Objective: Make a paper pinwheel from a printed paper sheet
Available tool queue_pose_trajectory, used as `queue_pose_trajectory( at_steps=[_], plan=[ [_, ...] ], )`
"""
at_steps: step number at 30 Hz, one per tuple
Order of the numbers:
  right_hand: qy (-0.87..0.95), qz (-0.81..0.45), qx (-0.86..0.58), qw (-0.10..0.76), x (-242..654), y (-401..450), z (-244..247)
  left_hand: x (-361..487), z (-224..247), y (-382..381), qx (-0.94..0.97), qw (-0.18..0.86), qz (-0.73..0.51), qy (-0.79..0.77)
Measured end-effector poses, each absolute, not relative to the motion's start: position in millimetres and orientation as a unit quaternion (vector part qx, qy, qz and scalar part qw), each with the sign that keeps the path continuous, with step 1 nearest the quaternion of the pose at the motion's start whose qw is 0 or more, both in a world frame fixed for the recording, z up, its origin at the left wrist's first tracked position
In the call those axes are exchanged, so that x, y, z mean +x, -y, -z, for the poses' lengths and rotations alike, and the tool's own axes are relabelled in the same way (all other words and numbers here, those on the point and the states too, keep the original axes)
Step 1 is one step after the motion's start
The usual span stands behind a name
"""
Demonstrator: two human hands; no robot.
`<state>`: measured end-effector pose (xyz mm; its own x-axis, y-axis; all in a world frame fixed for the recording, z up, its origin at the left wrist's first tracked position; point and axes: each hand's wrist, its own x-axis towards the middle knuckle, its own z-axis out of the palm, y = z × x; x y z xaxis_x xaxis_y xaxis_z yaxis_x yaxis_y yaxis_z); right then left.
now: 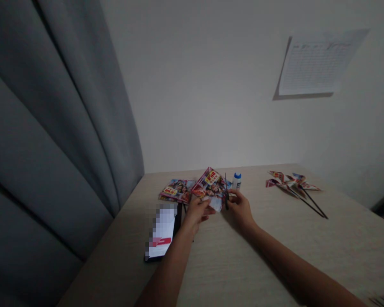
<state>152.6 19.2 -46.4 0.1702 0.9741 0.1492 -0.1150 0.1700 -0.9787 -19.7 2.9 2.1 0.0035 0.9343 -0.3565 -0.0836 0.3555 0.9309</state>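
Observation:
My left hand (199, 211) is closed on a colourful printed paper sheet (213, 181), held tilted just above the table. My right hand (241, 207) grips dark scissors (226, 199); their thin blades point up along the right edge of the sheet. Behind my right hand stands a white glue stick (237, 181) with a blue cap. Left of the held sheet lies a small stack of similar printed papers (176, 190). Part of a thin dark stick shows beside my left hand, mostly covered.
A phone (166, 228) with a lit, partly blurred screen lies left of my left forearm. Paper pinwheels (289, 182) on black sticks rest at the right of the wooden table (230, 264). A grey curtain (67, 106) hangs at the left; a written sheet (313, 66) is on the wall.

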Motion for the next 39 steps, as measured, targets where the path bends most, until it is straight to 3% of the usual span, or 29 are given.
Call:
queue_pose_trajectory(
  at_steps=[11, 22, 39],
  plan=[
    [0.460, -0.425, -0.450, 0.637, 150, -11, 38, -18, 4, -2, 0.401, 0.626, -0.379, -0.551],
    [0.476, -0.400, -0.464, 0.631, 150, -6, 36, -13, 4, -2, 0.362, 0.612, -0.443, -0.546],
    [0.533, -0.469, -0.508, 0.488, 167, 17, 19, -17, 0, -5, 0.319, 0.596, -0.539, -0.503]
  ],
)
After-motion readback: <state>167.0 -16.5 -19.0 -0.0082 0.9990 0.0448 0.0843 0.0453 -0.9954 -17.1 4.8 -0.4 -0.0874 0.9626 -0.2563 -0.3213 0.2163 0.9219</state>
